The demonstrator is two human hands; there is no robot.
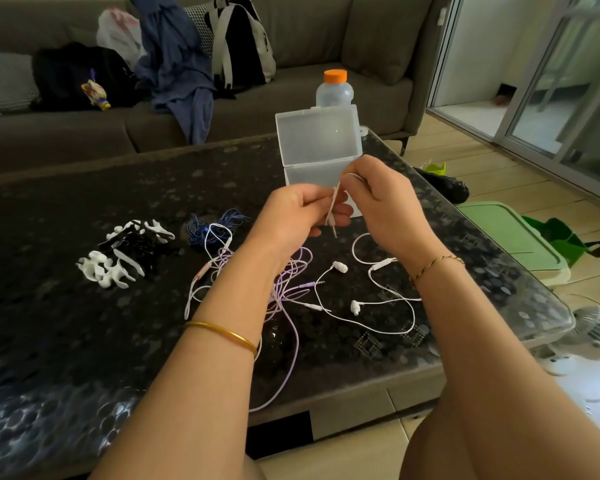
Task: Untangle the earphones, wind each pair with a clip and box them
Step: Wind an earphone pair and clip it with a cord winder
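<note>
Head — left grip [302, 209], right grip [385, 202], cord [333, 206] vertical

The left hand [298, 213] and right hand [388, 206], pinching the white earphones [381, 263], hide the clear box's [317, 133] front wall; its lid hides the bottle's [334, 93] base; the left forearm [222, 306] covers some purple earphones [280, 296].

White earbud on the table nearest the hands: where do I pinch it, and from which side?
Probably pinch the white earbud by its body, from above and the right. It lies on the table, its cord running lower left toward the purple earphones, crowding that side. The left hand and right hand currently pinch a white cord.
</note>
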